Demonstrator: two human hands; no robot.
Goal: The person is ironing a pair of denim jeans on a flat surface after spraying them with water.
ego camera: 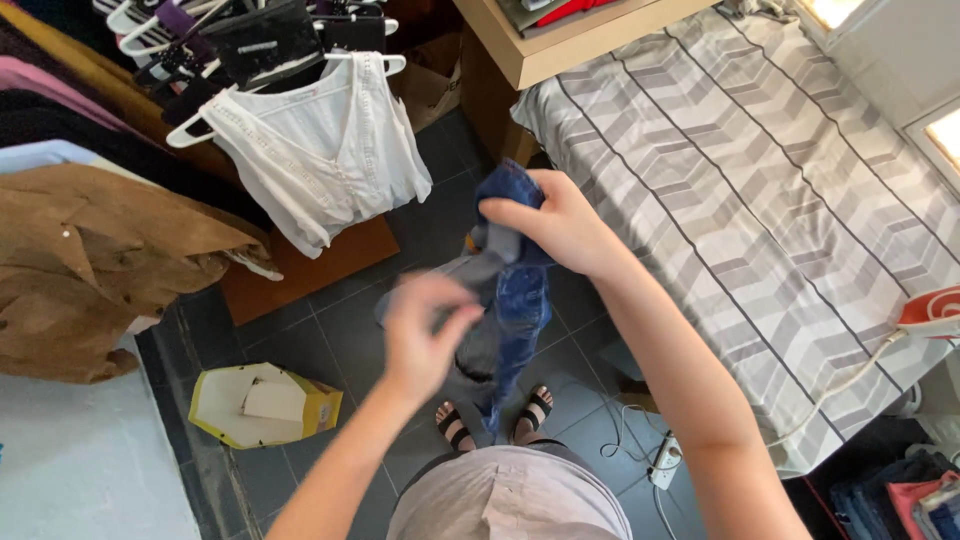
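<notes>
I hold a pair of blue jeans [515, 290] out in front of me, just left of the bed [760, 200] with the grey striped cover. My right hand [555, 225] is closed tight on the upper part of the jeans, so the cloth hangs from it down toward my sandalled feet [495, 418]. My left hand [425, 335] is blurred with motion, fingers loosely curled at the grey inner side of the cloth; I cannot tell whether it grips or only brushes it. I judge this to be the shaking-out or turning stage, and the next move calls for a firm second hold lower on the cloth. Room is tight: the bed edge runs close on the right, with an iron [935, 312] at its near corner and a cord with a power strip [663, 462] on the floor beside my feet. To the left of the bed hang a white top [320, 150] and a brown jacket [90, 260], and a yellow box [260, 405] lies on the tiles.
</notes>
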